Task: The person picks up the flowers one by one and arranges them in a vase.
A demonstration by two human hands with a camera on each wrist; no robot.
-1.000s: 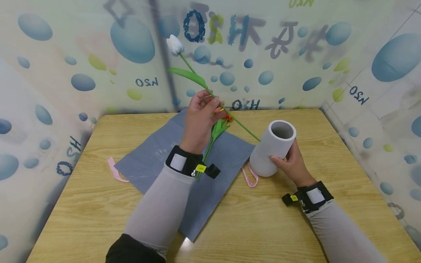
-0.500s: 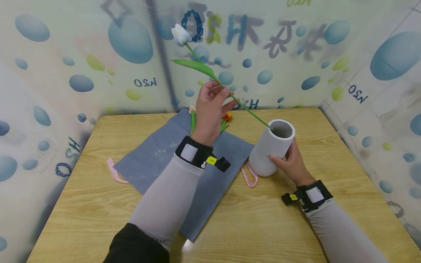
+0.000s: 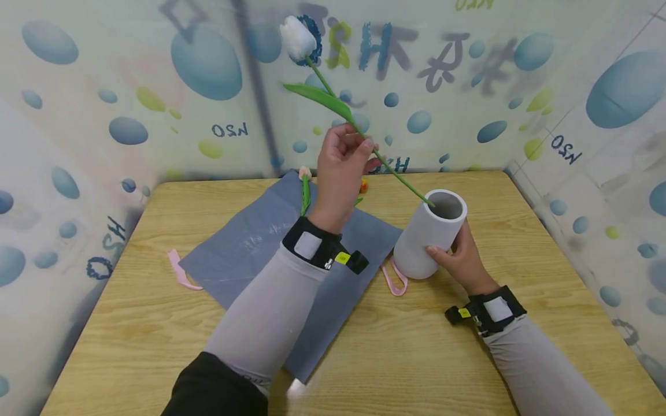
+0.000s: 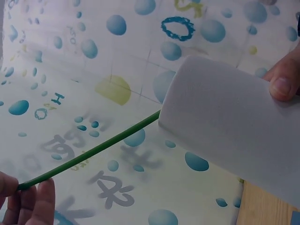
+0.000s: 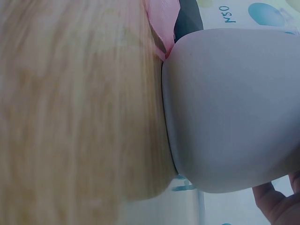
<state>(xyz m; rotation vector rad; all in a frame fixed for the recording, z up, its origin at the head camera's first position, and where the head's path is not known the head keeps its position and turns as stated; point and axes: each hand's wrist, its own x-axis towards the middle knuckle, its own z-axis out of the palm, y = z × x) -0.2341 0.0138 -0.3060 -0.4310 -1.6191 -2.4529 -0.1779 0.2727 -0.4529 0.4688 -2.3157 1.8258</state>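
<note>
My left hand point(image 3: 343, 167) pinches the green stem of a white tulip point(image 3: 298, 38) between thumb and fingers. The bloom leans up to the left, with one long leaf point(image 3: 319, 98) below it. The stem's lower end sits at the mouth of a white vase point(image 3: 424, 242); in the left wrist view the stem point(image 4: 93, 151) meets the vase rim. My right hand point(image 3: 465, 260) grips the vase's right side, thumb in front, the other fingers mostly hidden behind it. The vase stands on the table, as the right wrist view shows its base point(image 5: 225, 112) at the tabletop.
Grey-blue wrapping paper point(image 3: 244, 248) lies left of the vase on the wooden table point(image 3: 442, 358). A peach flower point(image 3: 305, 173) and an orange flower point(image 3: 363, 185) lie at its far side, partly behind my left hand. Pink ribbon point(image 3: 398, 283) shows beside the vase, more ribbon point(image 3: 179, 271) at left.
My left hand has moved right and slightly up with the tulip. The stem's end has gone from beside the vase to its mouth. My right hand and the vase have stayed nearly still.
</note>
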